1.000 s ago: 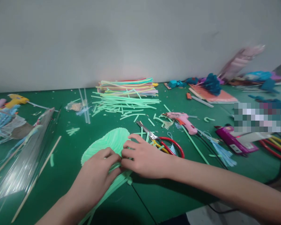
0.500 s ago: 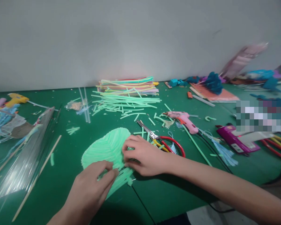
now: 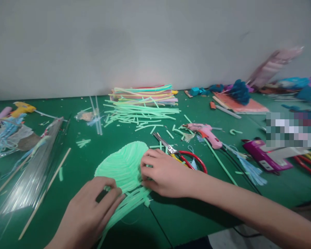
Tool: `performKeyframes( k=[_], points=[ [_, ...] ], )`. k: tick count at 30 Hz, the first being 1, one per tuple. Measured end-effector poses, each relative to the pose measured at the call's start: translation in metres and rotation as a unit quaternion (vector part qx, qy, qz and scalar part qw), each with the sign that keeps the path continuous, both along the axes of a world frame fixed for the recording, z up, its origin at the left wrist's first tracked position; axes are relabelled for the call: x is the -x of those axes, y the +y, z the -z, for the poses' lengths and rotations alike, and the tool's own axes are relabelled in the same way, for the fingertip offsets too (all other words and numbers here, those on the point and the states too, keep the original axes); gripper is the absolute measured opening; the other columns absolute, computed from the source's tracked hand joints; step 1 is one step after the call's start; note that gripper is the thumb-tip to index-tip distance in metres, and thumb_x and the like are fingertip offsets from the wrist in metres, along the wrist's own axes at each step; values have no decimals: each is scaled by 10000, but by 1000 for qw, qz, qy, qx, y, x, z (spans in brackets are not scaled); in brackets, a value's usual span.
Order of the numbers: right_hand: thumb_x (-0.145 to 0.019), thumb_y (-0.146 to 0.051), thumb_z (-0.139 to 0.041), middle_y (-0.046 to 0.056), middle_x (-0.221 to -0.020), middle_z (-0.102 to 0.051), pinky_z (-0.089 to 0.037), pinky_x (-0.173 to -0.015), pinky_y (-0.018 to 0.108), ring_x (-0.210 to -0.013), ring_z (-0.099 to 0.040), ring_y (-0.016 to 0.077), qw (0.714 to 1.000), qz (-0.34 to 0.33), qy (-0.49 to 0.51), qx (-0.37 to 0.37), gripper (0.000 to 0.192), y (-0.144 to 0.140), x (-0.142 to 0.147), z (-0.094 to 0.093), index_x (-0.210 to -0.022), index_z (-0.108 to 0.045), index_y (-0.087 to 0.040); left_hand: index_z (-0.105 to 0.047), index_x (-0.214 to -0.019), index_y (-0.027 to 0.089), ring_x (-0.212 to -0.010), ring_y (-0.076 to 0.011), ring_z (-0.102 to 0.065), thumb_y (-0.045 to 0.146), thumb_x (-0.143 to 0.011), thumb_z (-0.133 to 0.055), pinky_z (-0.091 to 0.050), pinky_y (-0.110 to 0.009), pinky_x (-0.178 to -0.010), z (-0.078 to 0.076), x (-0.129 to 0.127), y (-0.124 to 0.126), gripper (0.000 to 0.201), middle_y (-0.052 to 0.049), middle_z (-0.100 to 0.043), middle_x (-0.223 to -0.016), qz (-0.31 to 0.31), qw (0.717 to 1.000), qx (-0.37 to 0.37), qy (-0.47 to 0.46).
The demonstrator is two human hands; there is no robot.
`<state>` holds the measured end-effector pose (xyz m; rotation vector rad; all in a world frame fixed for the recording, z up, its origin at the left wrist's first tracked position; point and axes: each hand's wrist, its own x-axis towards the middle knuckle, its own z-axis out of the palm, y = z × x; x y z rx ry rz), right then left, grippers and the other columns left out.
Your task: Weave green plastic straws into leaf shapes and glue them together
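The leaf [image 3: 121,164] lies on the counter [image 3: 197,221], upper part closely filled, lower strips [image 3: 132,204] gapped, seemingly unfinished. Left hand [image 3: 89,202] and right hand [image 3: 164,173] curl half-closed at its edges; whether either grip pinches it, one cannot tell.

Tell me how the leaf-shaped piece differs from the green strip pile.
The leaf-shaped piece is one broad form with slanting ridges; the green strip pile is loose, thin lengths. The left hand and right hand are at the leaf-shaped piece; the green strip pile lies apart, nearer the wall. Both are light green.
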<state>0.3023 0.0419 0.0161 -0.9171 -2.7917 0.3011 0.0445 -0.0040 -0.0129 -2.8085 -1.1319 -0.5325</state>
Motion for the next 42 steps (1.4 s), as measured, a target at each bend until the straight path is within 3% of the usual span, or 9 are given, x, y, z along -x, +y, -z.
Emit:
performKeyframes(
  k=[4,7,12,17,25,33,36,39,42],
  points=[
    [-923,-292,-559,71,-964,-636,-377,-780,373,-976,-483,242,999,-27,16,-43,157,-4,9,-1,-955,-657,-173,-643,-975,243,-780,-202,-604,249,-878,-603,-449,-344,-716,-7,3,1,105,-41,-642,-886,-8,1000,9,-15],
    [-944,-291,-531,54,-915,-643,-384,-763,349,-923,-495,217,998,-43,40,-17,182,-5,18,9,-955,-674,-178,-632,-968,247,-803,-177,-608,238,-893,-587,-455,-304,-736,-12,-1,3,88,-22,-637,-877,-6,997,58,-50],
    [-926,-272,-587,40,-864,-646,-418,-824,295,-858,-538,168,985,-43,134,95,152,0,21,24,-948,-684,-157,-626,-918,262,-828,-135,-624,259,-896,-592,-474,-217,-720,-13,-6,5,40,1,-640,-878,-33,981,148,-122],
    [-846,-228,-702,9,-830,-666,-422,-814,270,-841,-565,151,962,-16,176,209,57,6,20,19,-864,-699,-174,-652,-868,265,-832,-125,-640,190,-867,-621,-495,-203,-728,-5,0,7,81,9,-647,-876,-10,965,203,-165],
    [-845,-196,-691,18,-843,-667,-391,-809,263,-861,-549,154,956,-21,140,256,78,10,22,9,-906,-730,-168,-662,-885,269,-958,-132,-625,65,-841,-619,-494,-216,-804,3,8,10,213,1,-639,-942,46,957,208,-196],
    [-810,-119,-708,-9,-844,-682,-378,-792,242,-811,-541,122,943,-23,154,295,46,11,22,7,-835,-717,-156,-665,-858,279,-943,-131,-635,44,-840,-606,-508,-231,-802,4,7,11,243,17,-654,-901,59,941,249,-223],
    [-820,-125,-704,-7,-828,-675,-378,-792,244,-796,-545,119,944,-23,156,289,42,11,23,8,-847,-717,-154,-670,-839,282,-922,-125,-647,106,-847,-637,-511,-218,-791,2,7,12,180,23,-662,-893,34,938,259,-229],
    [-842,-133,-674,11,-823,-664,-389,-789,251,-819,-545,135,950,-20,153,272,74,10,22,9,-897,-721,-148,-659,-908,278,-890,-123,-649,210,-857,-656,-507,-219,-774,-3,3,9,85,14,-663,-931,-14,952,232,-197],
    [-834,-81,-625,18,-815,-655,-401,-780,255,-824,-535,149,955,-26,146,256,148,9,22,9,-922,-723,-149,-626,-989,250,-852,-155,-629,276,-862,-648,-491,-275,-743,-9,-5,5,132,-2,-667,-923,-33,980,144,-137]
  ],
)
